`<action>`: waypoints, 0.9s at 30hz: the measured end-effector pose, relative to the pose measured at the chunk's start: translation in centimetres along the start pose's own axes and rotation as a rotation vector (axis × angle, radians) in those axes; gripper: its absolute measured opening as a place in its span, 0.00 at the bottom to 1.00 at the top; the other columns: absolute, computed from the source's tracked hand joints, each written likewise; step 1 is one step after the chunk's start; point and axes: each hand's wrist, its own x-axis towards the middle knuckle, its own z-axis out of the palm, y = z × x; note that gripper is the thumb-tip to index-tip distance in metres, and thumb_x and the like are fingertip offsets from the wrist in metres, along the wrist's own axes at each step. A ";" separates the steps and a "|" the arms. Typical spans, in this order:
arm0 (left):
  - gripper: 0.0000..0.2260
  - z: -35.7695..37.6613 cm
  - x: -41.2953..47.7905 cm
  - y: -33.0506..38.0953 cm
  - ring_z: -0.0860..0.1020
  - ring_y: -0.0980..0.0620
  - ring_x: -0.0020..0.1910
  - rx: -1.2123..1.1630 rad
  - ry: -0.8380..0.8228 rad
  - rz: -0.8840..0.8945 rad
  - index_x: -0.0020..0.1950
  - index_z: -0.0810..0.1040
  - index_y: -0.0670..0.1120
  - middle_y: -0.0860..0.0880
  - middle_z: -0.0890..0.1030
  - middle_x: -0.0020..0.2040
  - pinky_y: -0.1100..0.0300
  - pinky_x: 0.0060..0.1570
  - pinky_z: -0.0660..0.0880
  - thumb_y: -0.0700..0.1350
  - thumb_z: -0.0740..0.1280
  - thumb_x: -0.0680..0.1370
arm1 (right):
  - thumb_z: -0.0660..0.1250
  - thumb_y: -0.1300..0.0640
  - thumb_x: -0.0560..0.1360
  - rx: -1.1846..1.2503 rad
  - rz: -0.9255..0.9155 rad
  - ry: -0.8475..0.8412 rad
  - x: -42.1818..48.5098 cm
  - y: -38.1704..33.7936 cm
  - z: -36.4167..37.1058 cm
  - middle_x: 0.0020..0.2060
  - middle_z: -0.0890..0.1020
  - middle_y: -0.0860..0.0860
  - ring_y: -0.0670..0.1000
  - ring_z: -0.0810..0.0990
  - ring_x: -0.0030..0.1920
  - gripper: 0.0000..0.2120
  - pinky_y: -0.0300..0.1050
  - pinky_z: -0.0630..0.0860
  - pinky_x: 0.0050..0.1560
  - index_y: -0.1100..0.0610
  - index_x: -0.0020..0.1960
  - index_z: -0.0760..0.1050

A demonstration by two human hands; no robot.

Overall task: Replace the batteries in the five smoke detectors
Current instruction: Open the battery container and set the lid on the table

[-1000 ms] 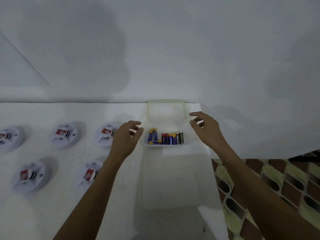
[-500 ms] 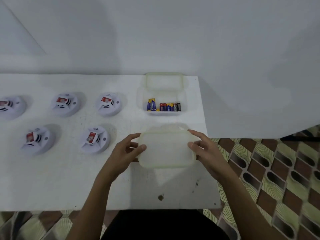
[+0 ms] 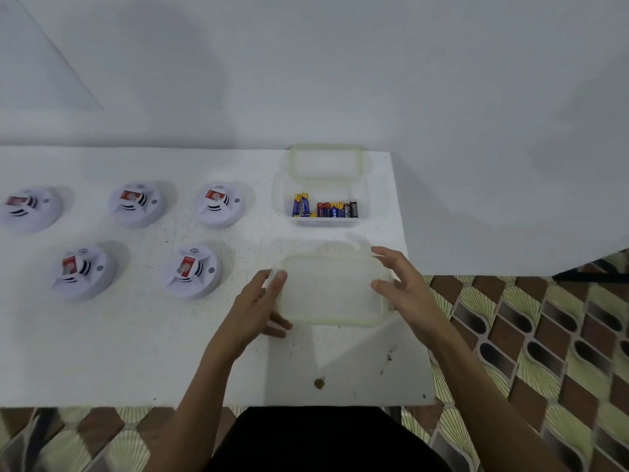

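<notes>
On a white bench, five round white smoke detectors with red labels are laid in two rows, left of a clear tub of batteries. A translucent lid is held at its ends by the left grip and right grip.

One head-worn view here, looking forward and steeply down across the white surface, with the wall filling the top and patterned floor showing at the right and along the bottom edge. It's close in: both forearms rise from the bottom of the picture, and the left hand and right hand, their grip on a clear lid, sit just below centre.
</notes>
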 end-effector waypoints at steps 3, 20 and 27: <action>0.23 0.2 0.5 0.6 0.83 0.50 0.41 -0.081 0.105 0.037 0.67 0.69 0.50 0.47 0.78 0.53 0.51 0.40 0.81 0.58 0.65 0.75 | 0.69 0.59 0.75 -0.119 -0.018 0.017 -0.3 -0.2 0.0 0.54 0.77 0.49 0.50 0.77 0.54 0.28 0.44 0.77 0.53 0.34 0.67 0.68; 0.19 0.1 1.6 0.4 0.81 0.51 0.51 -0.104 -0.194 0.047 0.65 0.65 0.60 0.48 0.83 0.52 0.51 0.49 0.80 0.48 0.67 0.77 | 0.66 0.65 0.77 0.495 0.246 -0.167 0.1 0.3 1.9 0.47 0.82 0.58 0.58 0.81 0.50 0.22 0.56 0.75 0.59 0.47 0.67 0.71; 0.24 -0.5 2.3 0.7 0.81 0.45 0.51 -0.048 -0.215 0.080 0.65 0.61 0.63 0.46 0.83 0.49 0.44 0.51 0.78 0.50 0.69 0.75 | 0.67 0.68 0.76 0.521 0.234 -0.153 0.7 0.1 1.4 0.48 0.81 0.60 0.58 0.80 0.51 0.27 0.52 0.77 0.53 0.44 0.68 0.68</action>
